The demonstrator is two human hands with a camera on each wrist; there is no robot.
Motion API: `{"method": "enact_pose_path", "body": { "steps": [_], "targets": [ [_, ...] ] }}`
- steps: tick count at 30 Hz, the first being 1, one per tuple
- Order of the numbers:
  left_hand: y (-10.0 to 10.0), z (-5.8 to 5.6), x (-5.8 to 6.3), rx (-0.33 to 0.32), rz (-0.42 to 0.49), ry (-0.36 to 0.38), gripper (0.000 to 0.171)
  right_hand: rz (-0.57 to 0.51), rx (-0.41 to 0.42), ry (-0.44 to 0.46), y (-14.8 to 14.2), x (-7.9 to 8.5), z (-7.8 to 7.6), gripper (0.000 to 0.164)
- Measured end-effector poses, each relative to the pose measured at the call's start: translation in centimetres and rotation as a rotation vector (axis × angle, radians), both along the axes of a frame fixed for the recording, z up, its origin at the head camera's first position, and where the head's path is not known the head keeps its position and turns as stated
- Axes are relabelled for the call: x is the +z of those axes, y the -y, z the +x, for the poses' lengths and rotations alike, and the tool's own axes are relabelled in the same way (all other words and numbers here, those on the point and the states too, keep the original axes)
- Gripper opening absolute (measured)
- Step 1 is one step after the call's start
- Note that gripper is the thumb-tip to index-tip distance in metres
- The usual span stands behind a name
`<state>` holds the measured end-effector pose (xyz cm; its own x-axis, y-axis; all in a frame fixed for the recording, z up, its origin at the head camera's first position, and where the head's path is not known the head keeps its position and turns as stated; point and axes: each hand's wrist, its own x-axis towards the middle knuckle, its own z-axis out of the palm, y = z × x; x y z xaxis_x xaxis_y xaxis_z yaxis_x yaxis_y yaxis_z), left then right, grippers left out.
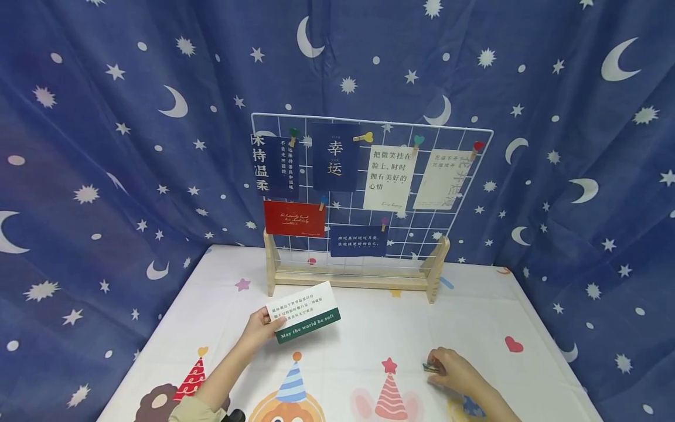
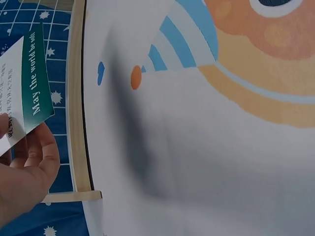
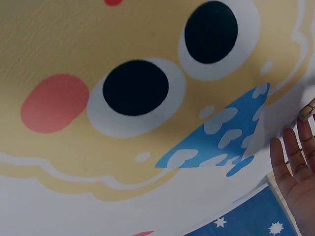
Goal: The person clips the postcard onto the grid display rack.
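Note:
My left hand (image 1: 259, 328) pinches a white card with a green band (image 1: 308, 326) reading "May the world be soft" by its left end, thumb on the printed face. The card is tilted above the table, in front of the wire grid. In the left wrist view, the card (image 2: 35, 73) and the curled fingers (image 2: 48, 152) show at the left edge. My right hand (image 1: 454, 371) is lower right, over the table, pinching a small clothespin (image 1: 429, 368). Only the wooden end of this clothespin (image 3: 307, 110) enters the right wrist view.
A white wire grid stands in a wooden base (image 1: 350, 280) behind the hands. Clothespins hold several cards on it, including a red card (image 1: 295, 219) and a small blue card (image 1: 358, 241). A printed tablecloth (image 1: 379, 316) covers the table; a blue moon-and-star curtain (image 1: 348, 58) hangs behind.

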<state>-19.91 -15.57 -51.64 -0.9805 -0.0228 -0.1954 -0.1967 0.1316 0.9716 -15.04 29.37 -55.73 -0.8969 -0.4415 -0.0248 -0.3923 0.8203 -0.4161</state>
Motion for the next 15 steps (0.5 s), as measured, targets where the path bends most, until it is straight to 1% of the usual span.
{"method": "enact_pose_path", "body": {
  "steps": [3,5,11,15],
  "targets": [
    [-0.3,0.0,0.1,0.005,0.019,-0.007,0.030,0.018,-0.015,0.004,0.1,-0.3,-0.1,0.030],
    [-0.6,0.1,0.1,0.009,0.023,-0.007,0.030,0.029,-0.017,-0.011,0.2,-0.5,-0.1,0.028],
    [-1.2,0.4,-0.3,0.012,0.018,0.000,0.029,0.083,-0.005,-0.103,0.5,-0.7,0.1,0.023],
    [-1.4,0.6,-0.4,0.002,0.019,-0.006,0.029,0.101,0.009,-0.153,0.8,-0.7,0.1,0.020]
  ]
}}
